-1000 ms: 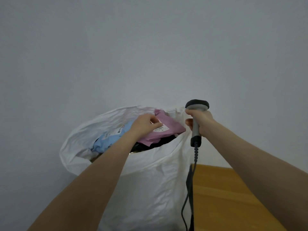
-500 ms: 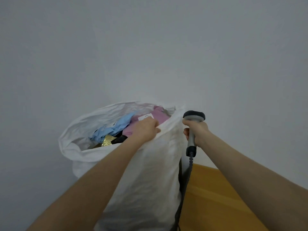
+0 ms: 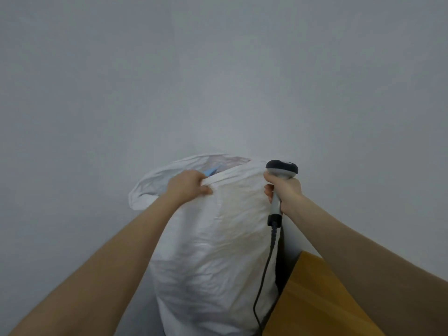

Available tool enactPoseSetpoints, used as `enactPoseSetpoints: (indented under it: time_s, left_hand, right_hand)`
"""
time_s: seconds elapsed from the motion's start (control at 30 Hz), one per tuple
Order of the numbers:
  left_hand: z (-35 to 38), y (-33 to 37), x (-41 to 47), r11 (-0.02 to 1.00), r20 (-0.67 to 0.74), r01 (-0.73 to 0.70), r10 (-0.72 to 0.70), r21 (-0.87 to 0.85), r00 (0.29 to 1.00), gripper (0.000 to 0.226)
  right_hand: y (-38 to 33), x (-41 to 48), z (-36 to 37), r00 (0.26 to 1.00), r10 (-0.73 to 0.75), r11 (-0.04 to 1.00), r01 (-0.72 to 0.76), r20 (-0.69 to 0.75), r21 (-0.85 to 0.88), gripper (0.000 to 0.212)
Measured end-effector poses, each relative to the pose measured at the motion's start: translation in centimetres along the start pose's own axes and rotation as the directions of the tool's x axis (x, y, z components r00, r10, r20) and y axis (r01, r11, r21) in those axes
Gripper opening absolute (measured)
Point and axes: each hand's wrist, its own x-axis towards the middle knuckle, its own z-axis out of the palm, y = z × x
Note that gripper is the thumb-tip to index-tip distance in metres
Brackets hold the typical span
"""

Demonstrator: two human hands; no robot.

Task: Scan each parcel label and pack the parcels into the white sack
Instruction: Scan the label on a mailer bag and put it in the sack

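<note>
Now left hand (image 3: 188, 187) on sack rim (image 3: 234, 172)

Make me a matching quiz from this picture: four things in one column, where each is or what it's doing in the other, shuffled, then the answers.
Column one
1. light blue parcel
2. right hand
3. orange-brown wooden table
4. left hand

Column two
A. grips the near rim of the white plastic sack
B. lower right, beside the sack
C. holds the grey and black handheld barcode scanner
D. peeks out of the sack's mouth

Pairs: 1-D, 2-C, 3-B, 4-A
</note>
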Motion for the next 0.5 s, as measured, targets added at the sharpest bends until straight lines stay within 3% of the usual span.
enactPoseSetpoints:
  time_s: [0.07, 0.17, 0.33, 0.4, 0.5]
  left_hand:
    - [-1.5, -0.4, 0.1, 0.997, -0.083, 0.003, -0.010, -0.075, 0.996, 0.035]
    - [-2.7, 2.0, 0.4, 0.985, -0.150, -0.122, 0.104, -0.122, 0.983, 0.064]
    - [1.6, 9.5, -0.1, 0.926, -0.335, -0.366, 0.316, -0.097, 0.888, 0.026]
    - [4.0, 12.1, -0.4, 0.896, -0.324, -0.354, 0.262, -0.267, 0.909, 0.023]
    - [8.0, 13.9, -0.7, 0.841, -0.127, -0.189, 0.144, -0.507, 0.981, 0.026]
  right_hand:
    - [0.2, -0.3, 0.4, 1.000, 0.004, 1.000, -0.005, 0.020, 0.012, 0.020]
    - [0.4, -0.9, 0.0, 0.999, 0.035, 0.999, -0.035, -0.004, 0.038, 0.021]
    - [0.3, -1.5, -3.6, 0.986, 0.120, 0.985, -0.103, -0.118, 0.137, 0.031]
    - [0.6, -2.0, -5.3, 0.974, 0.156, 0.977, -0.128, -0.164, 0.173, 0.033]
    - [1.9, -3.0, -7.9, 0.952, 0.236, 0.951, -0.185, -0.196, 0.248, 0.031]
